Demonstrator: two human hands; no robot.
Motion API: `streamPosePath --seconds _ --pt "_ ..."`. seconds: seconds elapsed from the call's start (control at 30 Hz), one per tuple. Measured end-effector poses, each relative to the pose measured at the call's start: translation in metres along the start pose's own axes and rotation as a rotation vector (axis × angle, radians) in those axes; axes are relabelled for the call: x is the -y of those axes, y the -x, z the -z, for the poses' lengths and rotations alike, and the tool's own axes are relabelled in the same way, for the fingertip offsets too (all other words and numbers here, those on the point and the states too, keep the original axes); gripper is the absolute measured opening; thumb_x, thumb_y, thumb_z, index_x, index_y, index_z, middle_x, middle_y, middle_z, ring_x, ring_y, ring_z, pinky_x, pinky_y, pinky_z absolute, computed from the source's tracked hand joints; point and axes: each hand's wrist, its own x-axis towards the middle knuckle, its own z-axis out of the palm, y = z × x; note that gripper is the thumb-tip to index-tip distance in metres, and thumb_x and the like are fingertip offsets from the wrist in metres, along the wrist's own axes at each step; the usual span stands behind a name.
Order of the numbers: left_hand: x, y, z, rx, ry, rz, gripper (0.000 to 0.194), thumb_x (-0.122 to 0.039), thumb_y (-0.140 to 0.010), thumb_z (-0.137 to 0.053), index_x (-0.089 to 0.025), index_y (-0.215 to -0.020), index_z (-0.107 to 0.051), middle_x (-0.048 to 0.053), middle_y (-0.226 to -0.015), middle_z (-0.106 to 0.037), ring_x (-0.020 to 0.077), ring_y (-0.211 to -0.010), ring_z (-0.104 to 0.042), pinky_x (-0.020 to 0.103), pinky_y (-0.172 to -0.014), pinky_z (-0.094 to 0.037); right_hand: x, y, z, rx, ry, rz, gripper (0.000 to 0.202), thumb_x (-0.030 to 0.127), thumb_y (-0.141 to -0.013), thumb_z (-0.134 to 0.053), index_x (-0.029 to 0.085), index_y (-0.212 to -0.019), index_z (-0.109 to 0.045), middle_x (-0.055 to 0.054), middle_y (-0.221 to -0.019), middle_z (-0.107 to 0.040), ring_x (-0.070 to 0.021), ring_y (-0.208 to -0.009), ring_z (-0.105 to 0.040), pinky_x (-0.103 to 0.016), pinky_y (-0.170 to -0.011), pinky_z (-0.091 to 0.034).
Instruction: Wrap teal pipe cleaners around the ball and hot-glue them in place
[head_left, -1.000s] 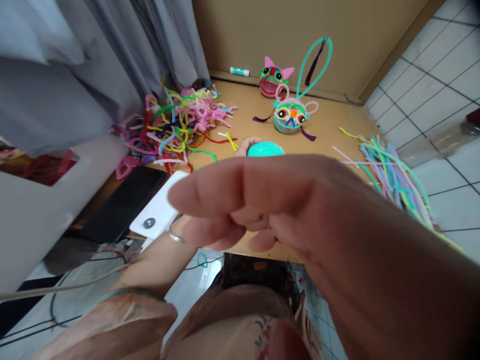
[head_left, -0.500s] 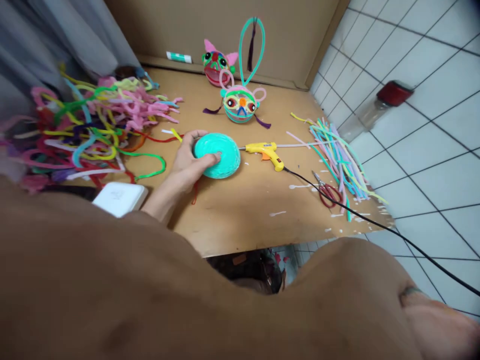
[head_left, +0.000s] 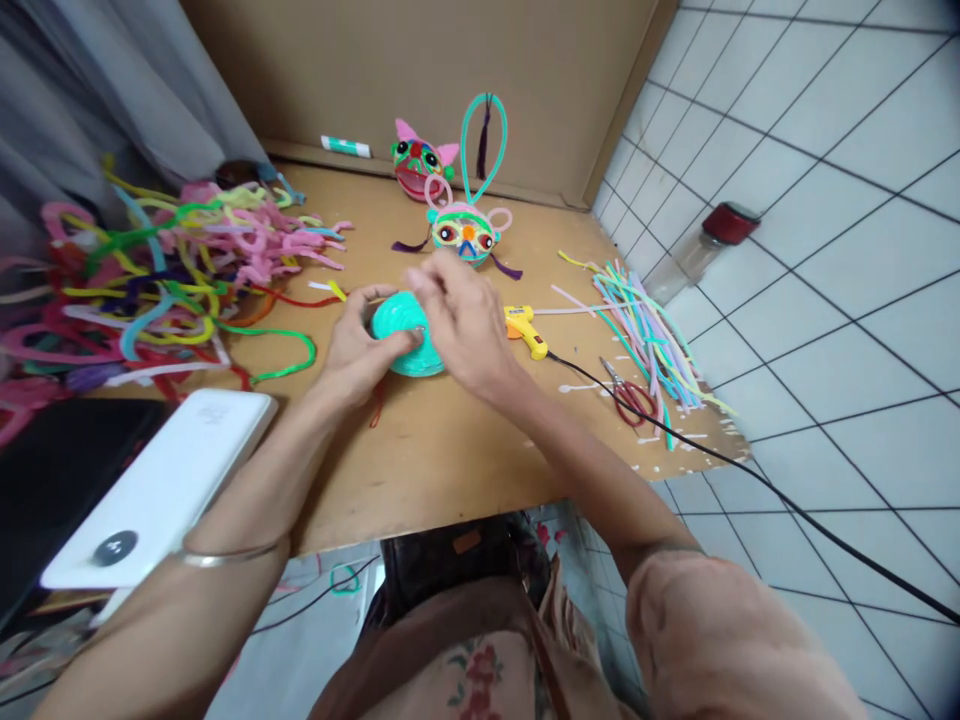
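My left hand [head_left: 360, 340] grips a round turquoise disc [head_left: 405, 345] that looks fuzzy and coiled, its thumb lying across the top. Over the disc's right edge is my right hand [head_left: 469, 325], with fingers curled together; whatever they may hold is hidden. Whether those fingers touch the disc, I cannot tell. A yellow glue gun [head_left: 529, 330] lies just right of my right hand, which hides its nozzle. Behind the hands stands a lion-like face figure [head_left: 466, 235] with a turquoise loop on top. A second figure [head_left: 420, 165] with pink ears is farther back.
Tangled colourful pipe cleaners [head_left: 202, 260] cover the table's left side. At right lie straight pastel pipe cleaners [head_left: 645, 340] and red-handled scissors [head_left: 630, 395]. A black cable [head_left: 720, 455] crosses the right edge. A white power bank [head_left: 165, 480] is by my left forearm; a glue stick [head_left: 346, 146] lies behind.
My right hand has come up from the lower right to the disc's right edge. The left hand keeps hold of the disc. The view has shifted, showing both forearms and the whole power bank.
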Motion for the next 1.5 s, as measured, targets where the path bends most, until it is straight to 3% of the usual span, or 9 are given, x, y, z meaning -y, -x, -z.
streamPosePath --seconds 0.07,0.17,0.33,0.43,0.57,0.73,1.0,1.5 --pt "-0.006 0.003 -0.001 -0.113 0.086 0.061 0.065 -0.042 -0.063 -0.075 -0.024 -0.12 -0.05 0.006 -0.119 -0.06 0.0261 -0.107 -0.057 0.043 -0.094 -0.051 -0.028 0.002 0.0 -0.086 -0.041 0.027 0.018 0.024 -0.101 -0.043 0.024 -0.086 -0.052 -0.001 -0.091 -0.063 -0.016 -0.092 -0.059 -0.03 -0.086 -0.044" --pt "-0.015 0.006 -0.003 -0.105 0.115 0.098 0.065 -0.042 -0.06 -0.076 -0.023 -0.117 -0.052 0.007 -0.118 -0.061 0.0277 -0.11 -0.059 0.042 -0.095 -0.052 -0.06 0.013 0.0 -0.189 -0.163 0.002 0.011 0.027 -0.096 -0.047 0.023 -0.097 -0.057 -0.004 -0.099 -0.064 -0.0173 -0.096 -0.061 -0.032 -0.091 -0.047" --pt "-0.027 0.005 -0.004 -0.038 0.113 0.122 0.069 -0.046 -0.059 -0.075 -0.018 -0.117 -0.051 0.01 -0.118 -0.062 0.0273 -0.109 -0.061 0.042 -0.095 -0.052 -0.086 0.03 -0.007 -0.13 -0.344 -0.218 0.027 0.039 -0.078 -0.067 0.022 -0.098 -0.062 -0.004 -0.096 -0.067 -0.018 -0.087 -0.063 -0.034 -0.081 -0.049" --pt "-0.03 0.005 -0.002 -0.007 0.108 0.128 0.069 -0.046 -0.057 -0.077 -0.019 -0.116 -0.051 0.01 -0.119 -0.062 0.0273 -0.109 -0.06 0.041 -0.094 -0.053 -0.081 0.034 -0.008 -0.083 -0.348 -0.208 0.024 0.038 -0.074 -0.07 0.022 -0.091 -0.064 -0.003 -0.092 -0.068 -0.0188 -0.086 -0.063 -0.035 -0.08 -0.049" --pt "-0.035 0.007 -0.001 0.027 0.1 0.132 0.068 -0.044 -0.058 -0.077 -0.019 -0.115 -0.051 0.009 -0.12 -0.062 0.0267 -0.109 -0.061 0.039 -0.092 -0.053 -0.066 0.038 -0.007 -0.093 -0.265 -0.083 0.007 0.03 -0.079 -0.067 0.024 -0.078 -0.064 -0.001 -0.082 -0.067 -0.0194 -0.084 -0.062 -0.036 -0.08 -0.049" --pt "-0.038 0.009 -0.001 0.034 0.065 0.111 0.064 -0.042 -0.06 -0.077 -0.02 -0.114 -0.052 0.008 -0.119 -0.062 0.0256 -0.108 -0.06 0.039 -0.095 -0.051 -0.057 0.042 -0.013 -0.119 -0.207 -0.039 0.013 0.026 -0.08 -0.065 0.025 -0.069 -0.059 -0.001 -0.076 -0.065 -0.02 -0.081 -0.061 -0.037 -0.078 -0.05" --pt "-0.037 0.009 -0.003 0.031 0.058 0.113 0.069 -0.045 -0.059 -0.079 -0.02 -0.116 -0.051 0.009 -0.118 -0.062 0.0256 -0.107 -0.06 0.038 -0.092 -0.051 -0.056 0.04 -0.018 -0.163 -0.239 -0.113 0.014 0.024 -0.076 -0.065 0.024 -0.065 -0.058 0.0 -0.071 -0.063 -0.0178 -0.074 -0.059 -0.034 -0.073 -0.05" --pt "-0.038 0.012 -0.003 0.058 -0.005 0.098 0.067 -0.04 -0.061 -0.074 -0.02 -0.12 -0.051 0.008 -0.12 -0.062 0.0266 -0.108 -0.061 0.04 -0.093 -0.052 -0.059 0.036 -0.022 -0.091 -0.427 -0.328 0.015 0.03 -0.065 -0.066 0.024 -0.06 -0.054 0.002 -0.06 -0.057 -0.0141 -0.061 -0.053 -0.028 -0.056 -0.045"
